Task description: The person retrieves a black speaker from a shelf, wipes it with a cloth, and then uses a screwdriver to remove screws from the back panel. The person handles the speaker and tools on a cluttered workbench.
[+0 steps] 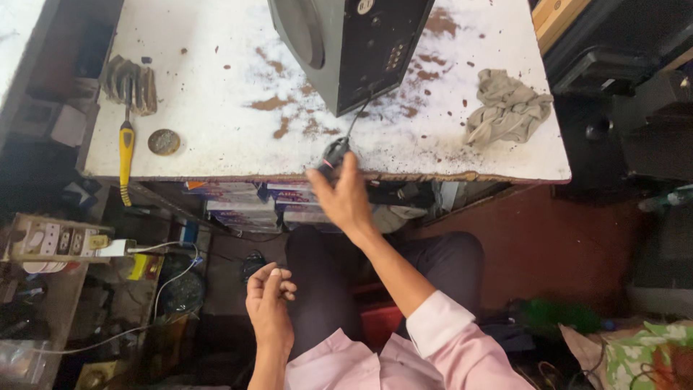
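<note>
Right hand (345,198) raised to the near edge of the worn white table with brown chipped patches (216,101); fingers spread, grip closed with thumb and fingertips on a small dark rounded plug-like part (334,153) at the end of a thin black cable (355,121); what the part is exactly cannot be told, the view is too small. Cable runs up from that part to the rear of a dark grey boxy appliance with a round bulge on its side (354,47), which stands at the far middle of the table; the part sits just over the near edge, near the middle.

Left hand (268,300) hangs low above the lap, clear of the table; fingers curled loosely inward, grip holding nothing visible.

Crumpled grey cloth (507,108) lies toward the right edge; yellow-handled tool (126,148) lies at the left near corner, its handle overhanging the near edge; small round metal lid (164,141) just beside it; a fanned stack of brownish pieces (130,83) sits beyond the tool; white socket strip on a shelf (61,242) below the table's left side.
</note>
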### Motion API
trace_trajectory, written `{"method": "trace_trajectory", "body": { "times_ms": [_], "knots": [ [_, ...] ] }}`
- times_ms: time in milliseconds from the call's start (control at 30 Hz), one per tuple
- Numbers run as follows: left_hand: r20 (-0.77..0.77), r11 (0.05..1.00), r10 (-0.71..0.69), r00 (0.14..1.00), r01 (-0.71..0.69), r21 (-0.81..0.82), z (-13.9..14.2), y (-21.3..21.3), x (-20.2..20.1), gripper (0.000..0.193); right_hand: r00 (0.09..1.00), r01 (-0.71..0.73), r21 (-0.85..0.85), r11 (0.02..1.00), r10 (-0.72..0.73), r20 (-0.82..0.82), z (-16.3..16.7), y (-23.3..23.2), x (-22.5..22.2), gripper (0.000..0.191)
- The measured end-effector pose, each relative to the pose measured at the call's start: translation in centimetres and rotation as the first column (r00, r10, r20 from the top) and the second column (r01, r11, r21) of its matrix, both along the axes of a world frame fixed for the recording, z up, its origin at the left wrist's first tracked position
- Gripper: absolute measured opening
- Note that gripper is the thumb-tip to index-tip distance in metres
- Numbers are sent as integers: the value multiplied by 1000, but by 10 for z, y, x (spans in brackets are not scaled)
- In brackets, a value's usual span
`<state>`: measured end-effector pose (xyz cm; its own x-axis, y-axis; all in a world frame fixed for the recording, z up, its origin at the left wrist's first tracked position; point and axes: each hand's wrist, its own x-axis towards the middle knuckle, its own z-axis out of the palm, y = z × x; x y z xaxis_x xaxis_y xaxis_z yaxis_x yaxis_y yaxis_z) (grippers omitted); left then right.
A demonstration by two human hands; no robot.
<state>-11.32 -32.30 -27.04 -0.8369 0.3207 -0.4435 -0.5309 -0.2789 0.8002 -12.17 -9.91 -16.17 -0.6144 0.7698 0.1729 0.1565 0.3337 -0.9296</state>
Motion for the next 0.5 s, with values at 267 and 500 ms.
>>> {"method": "trace_trajectory", "body": {
  "times_ms": [267,500],
  "knots": [
    [-150,983,-110,983,85,-165,3,-7,-4,36,951,-250,166,954,210,227,-26,-15,35,49],
    [-123,964,-145,982,112,-240,-15,-5,-8,42,852,-274,236,932,122,509,-126,24,80,25]
  ]
}}
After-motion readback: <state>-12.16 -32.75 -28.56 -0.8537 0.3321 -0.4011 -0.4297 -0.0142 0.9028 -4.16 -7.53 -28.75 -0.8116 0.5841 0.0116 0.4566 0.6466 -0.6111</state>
